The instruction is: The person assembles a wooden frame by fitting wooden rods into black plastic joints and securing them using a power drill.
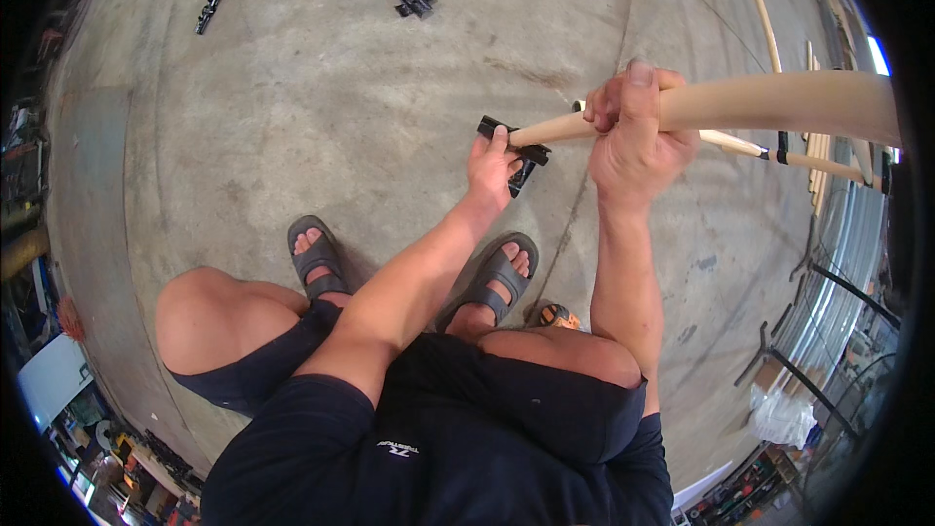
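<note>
My right hand (638, 141) is wrapped around a long cream-coloured pole (779, 102) that runs off to the right. The pole narrows in view toward the left, where its end meets a black pipe connector (531, 154). Closed on that connector is my left hand (492, 173), thumb on top. One branch of the connector points down toward my foot. The fingers hide how far the pole sits in it. Two more groups of black connector pieces lie on the floor, one pair crossed (416, 3) and one slim piece (209, 11) farther left.
Behind the pole stand other cream poles (760, 0) joined by black fittings (782, 146). A rack of silvery pipes (828, 273) lines the right side. Beside my sandalled foot (502, 278) lies an orange and black tool (555, 316). A clear plastic bag (782, 417) sits lower right.
</note>
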Motion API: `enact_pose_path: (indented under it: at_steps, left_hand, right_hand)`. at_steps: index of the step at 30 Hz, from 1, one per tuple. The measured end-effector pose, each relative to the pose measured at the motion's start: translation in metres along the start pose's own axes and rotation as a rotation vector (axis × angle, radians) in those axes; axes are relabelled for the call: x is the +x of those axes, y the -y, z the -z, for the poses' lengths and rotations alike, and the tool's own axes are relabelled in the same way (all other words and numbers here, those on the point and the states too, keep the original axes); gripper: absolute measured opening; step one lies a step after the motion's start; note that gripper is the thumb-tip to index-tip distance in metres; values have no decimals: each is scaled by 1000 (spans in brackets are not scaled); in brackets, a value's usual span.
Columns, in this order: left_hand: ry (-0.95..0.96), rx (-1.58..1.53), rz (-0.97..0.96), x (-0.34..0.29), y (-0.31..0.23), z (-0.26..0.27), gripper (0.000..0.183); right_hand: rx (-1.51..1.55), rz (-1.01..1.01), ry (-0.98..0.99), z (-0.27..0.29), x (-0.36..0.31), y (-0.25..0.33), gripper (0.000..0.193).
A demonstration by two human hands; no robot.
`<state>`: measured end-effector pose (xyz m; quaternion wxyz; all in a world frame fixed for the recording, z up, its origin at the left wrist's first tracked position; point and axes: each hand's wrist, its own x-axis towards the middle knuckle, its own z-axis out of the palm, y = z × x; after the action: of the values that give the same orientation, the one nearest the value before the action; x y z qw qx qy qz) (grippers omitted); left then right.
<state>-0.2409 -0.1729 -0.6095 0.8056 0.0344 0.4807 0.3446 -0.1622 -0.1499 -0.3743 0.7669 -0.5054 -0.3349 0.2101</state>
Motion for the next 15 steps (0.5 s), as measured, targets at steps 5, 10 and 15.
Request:
enact_pose_path:
  at_steps: [5, 10, 15]
  left_hand:
    - [10, 424, -246, 2, -6, 1, 19]
    - [34, 383, -391, 16, 0, 6, 19]
    - [65, -136, -50, 40, -34, 26, 32]
  right_hand:
    - [16, -11, 3, -1, 0, 4, 17]
    - [-14, -34, 26, -3, 1, 17, 18]
    - [25, -13, -23, 5, 14, 27, 20]
